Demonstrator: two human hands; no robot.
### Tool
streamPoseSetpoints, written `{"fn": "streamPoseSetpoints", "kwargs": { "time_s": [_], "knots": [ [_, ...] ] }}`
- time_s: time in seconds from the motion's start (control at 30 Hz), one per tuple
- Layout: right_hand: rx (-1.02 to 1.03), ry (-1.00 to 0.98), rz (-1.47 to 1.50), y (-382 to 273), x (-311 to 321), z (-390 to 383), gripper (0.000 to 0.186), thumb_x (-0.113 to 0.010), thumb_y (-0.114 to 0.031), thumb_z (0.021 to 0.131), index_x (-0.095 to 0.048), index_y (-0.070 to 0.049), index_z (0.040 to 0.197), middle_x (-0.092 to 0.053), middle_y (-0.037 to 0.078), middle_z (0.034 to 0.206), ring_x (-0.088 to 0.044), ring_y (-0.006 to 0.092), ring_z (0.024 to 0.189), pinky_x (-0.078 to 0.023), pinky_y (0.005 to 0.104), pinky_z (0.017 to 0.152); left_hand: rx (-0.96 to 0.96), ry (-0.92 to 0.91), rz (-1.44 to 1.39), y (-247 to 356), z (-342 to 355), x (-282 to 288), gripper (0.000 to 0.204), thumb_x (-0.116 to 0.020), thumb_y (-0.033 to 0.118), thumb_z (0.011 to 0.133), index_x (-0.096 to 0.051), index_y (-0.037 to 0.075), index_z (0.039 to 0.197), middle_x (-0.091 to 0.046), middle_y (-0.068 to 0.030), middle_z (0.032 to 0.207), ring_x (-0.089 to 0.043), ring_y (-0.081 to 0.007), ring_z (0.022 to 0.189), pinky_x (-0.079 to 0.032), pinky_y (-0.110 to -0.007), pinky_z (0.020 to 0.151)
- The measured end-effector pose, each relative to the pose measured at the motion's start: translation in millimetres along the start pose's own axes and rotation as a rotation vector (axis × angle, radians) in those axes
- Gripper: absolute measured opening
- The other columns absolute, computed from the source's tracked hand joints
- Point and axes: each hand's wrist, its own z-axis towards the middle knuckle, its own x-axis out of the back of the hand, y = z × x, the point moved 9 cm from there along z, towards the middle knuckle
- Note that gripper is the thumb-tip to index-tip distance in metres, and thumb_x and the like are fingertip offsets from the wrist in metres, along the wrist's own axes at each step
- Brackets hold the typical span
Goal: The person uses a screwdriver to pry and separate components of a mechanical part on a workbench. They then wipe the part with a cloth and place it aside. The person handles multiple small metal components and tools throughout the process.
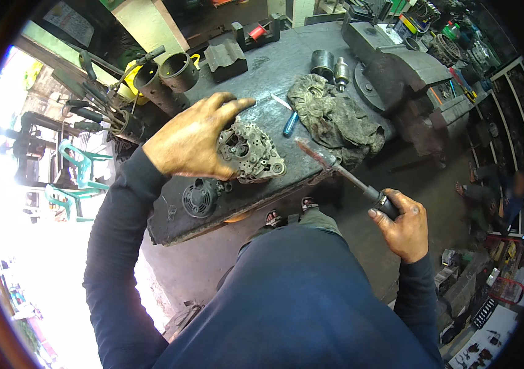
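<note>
A grey metal alternator housing (254, 154), its inner parts exposed, lies on the dark workbench (256, 80). My left hand (191, 135) is spread at its left side, the thumb by the lower edge and the index finger stretched past the top. My right hand (404, 224) grips the black handle of a soldering iron (354, 179). Its long shaft points up and left, ending in a reddish-brown tip near the bench's front edge, apart from the housing. A blue-handled screwdriver (291, 123) lies behind the housing. Beside it is a crumpled, dirty grey rag (329, 114).
A round vented alternator cover (199, 198) sits at the near left corner. Metal cylinders (179, 72) and a grooved metal block (224, 60) stand farther back. Beyond the rag are a metal ring (322, 63) and a rotor (341, 74). A bench vise (397, 80) occupies the right side.
</note>
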Motion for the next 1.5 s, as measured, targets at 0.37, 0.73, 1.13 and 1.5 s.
{"fn": "streamPoseSetpoints", "kwargs": {
  "time_s": [0.37,0.73,1.13,1.5],
  "knots": [
    [-0.073,-0.042,0.102,72,0,42,0.050,-0.093,-0.026,0.084,-0.077,0.004,0.120,-0.080,0.022,0.105,-0.079,0.0386,0.095,-0.061,0.0439,0.086,-0.149,-0.106,0.108,11,17,-61,0.115,-0.104,0.027,0.061,-0.048,0.006,0.160,-0.053,-0.0193,0.161,-0.051,-0.0410,0.152,-0.044,-0.049,0.128],
    [-0.060,-0.149,0.132,98,0,56,0.041,-0.091,-0.025,0.085,-0.078,-0.001,0.117,-0.080,0.018,0.102,-0.079,0.0366,0.092,-0.060,0.0425,0.084,-0.108,-0.131,0.113,9,18,-59,0.109,-0.100,0.020,0.060,-0.051,0.005,0.157,-0.053,-0.0189,0.162,-0.051,-0.0416,0.151,-0.044,-0.050,0.128],
    [-0.029,-0.175,0.200,116,3,84,0.044,-0.092,-0.026,0.085,-0.078,0.001,0.117,-0.081,0.020,0.104,-0.080,0.0368,0.096,-0.061,0.0431,0.085,0.658,0.159,0.208,24,26,-48,0.098,-0.099,0.049,0.059,-0.068,-0.002,0.138,-0.078,-0.0204,0.120,-0.073,-0.0369,0.115,-0.049,-0.049,0.106],
    [0.095,-0.261,0.286,99,-4,89,0.050,-0.093,-0.027,0.084,-0.077,0.003,0.120,-0.082,0.021,0.112,-0.081,0.0361,0.102,-0.063,0.0417,0.090,0.485,-0.019,0.367,46,22,-44,0.125,-0.101,0.043,0.066,-0.037,0.021,0.171,-0.052,-0.0243,0.159,-0.067,-0.0437,0.129,-0.046,-0.056,0.116]
  ]
}}
